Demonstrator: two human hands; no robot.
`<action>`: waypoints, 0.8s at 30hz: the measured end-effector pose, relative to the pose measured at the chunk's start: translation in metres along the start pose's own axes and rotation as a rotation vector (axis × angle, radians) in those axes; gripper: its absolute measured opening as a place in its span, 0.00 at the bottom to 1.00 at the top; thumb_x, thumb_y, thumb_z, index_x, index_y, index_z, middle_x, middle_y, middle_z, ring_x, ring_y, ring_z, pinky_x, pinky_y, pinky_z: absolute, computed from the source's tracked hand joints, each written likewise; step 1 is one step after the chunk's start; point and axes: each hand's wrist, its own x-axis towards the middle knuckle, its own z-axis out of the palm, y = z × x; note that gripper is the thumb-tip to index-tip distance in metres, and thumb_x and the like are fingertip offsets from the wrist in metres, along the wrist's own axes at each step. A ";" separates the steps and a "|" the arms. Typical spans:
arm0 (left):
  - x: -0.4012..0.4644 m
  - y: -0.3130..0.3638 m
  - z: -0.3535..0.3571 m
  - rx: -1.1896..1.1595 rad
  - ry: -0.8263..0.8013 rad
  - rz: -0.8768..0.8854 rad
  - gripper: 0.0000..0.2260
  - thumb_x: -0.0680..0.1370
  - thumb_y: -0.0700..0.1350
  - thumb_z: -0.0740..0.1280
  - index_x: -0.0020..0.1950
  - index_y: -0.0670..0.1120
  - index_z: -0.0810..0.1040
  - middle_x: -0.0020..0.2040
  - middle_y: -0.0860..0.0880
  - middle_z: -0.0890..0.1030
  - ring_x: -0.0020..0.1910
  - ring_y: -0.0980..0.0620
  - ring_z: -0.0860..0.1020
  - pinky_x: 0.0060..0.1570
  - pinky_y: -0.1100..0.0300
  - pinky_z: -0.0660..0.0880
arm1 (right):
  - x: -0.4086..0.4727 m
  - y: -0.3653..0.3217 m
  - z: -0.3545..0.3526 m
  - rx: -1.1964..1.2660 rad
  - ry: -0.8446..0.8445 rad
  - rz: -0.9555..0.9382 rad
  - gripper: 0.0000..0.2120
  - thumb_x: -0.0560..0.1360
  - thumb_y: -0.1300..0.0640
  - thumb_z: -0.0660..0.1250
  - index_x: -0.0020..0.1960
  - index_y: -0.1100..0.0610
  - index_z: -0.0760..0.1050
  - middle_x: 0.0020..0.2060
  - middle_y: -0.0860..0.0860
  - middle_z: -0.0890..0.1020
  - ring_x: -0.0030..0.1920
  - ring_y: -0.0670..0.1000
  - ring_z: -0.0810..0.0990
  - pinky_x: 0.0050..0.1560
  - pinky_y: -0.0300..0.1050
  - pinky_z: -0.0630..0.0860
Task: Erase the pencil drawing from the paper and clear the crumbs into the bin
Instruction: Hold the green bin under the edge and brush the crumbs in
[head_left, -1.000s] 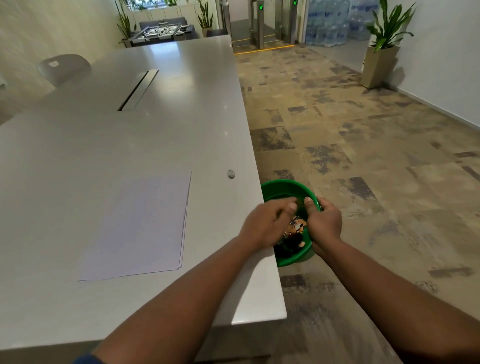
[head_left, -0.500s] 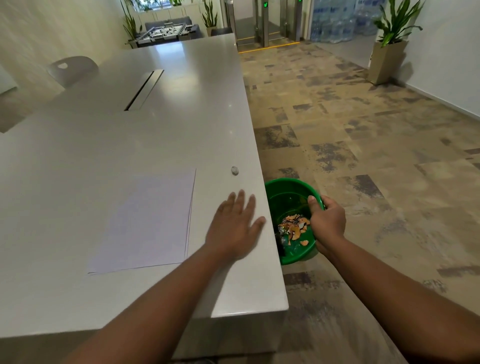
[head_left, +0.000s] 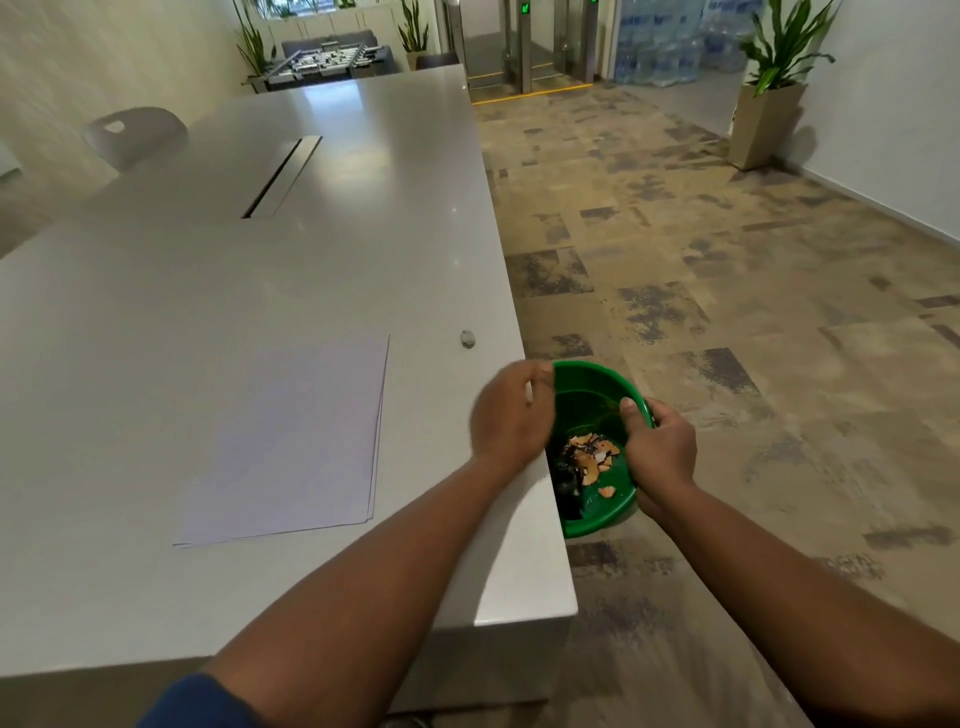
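Observation:
A stack of white paper (head_left: 291, 441) lies flat on the grey table (head_left: 208, 270); I see no pencil marks on it. A small grey eraser (head_left: 468, 339) rests near the table's right edge. My right hand (head_left: 660, 457) grips the right rim of the green bin (head_left: 597, 371), held just below the table edge. Inside the bin lie orange pencil shavings (head_left: 592, 454) and dark bits. My left hand (head_left: 511, 421) is curled and blurred at the table edge, touching the bin's left rim, with nothing visible in its fingers.
A cable slot (head_left: 283, 176) runs along the table's middle and a white chair (head_left: 132, 135) stands at the far left. Patterned carpet lies to the right, with a potted plant (head_left: 766, 124) by the wall. A foosball table (head_left: 332, 57) stands beyond the far end.
My left hand went from over the bin to flat on the table beside the paper, then swept right to the table edge with fingers curled. The right hand kept holding the bin.

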 end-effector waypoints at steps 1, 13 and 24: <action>0.005 -0.014 -0.011 0.095 0.067 0.005 0.15 0.85 0.51 0.58 0.58 0.48 0.83 0.54 0.49 0.84 0.52 0.48 0.81 0.47 0.57 0.73 | 0.001 0.000 -0.001 0.002 -0.001 0.000 0.16 0.83 0.49 0.68 0.68 0.54 0.81 0.55 0.52 0.87 0.54 0.55 0.85 0.61 0.61 0.82; 0.004 -0.050 -0.016 0.696 -0.403 0.108 0.32 0.84 0.61 0.41 0.84 0.46 0.44 0.84 0.42 0.44 0.82 0.42 0.42 0.80 0.45 0.46 | -0.005 0.000 0.007 0.006 0.012 0.033 0.17 0.83 0.48 0.68 0.69 0.53 0.80 0.54 0.52 0.87 0.53 0.55 0.85 0.58 0.62 0.83; 0.014 0.000 0.043 0.436 -0.585 0.445 0.26 0.86 0.57 0.48 0.83 0.50 0.55 0.80 0.47 0.65 0.79 0.47 0.62 0.75 0.48 0.62 | 0.013 0.000 -0.012 0.120 0.048 0.055 0.09 0.82 0.51 0.70 0.59 0.52 0.84 0.49 0.51 0.88 0.52 0.55 0.87 0.59 0.62 0.83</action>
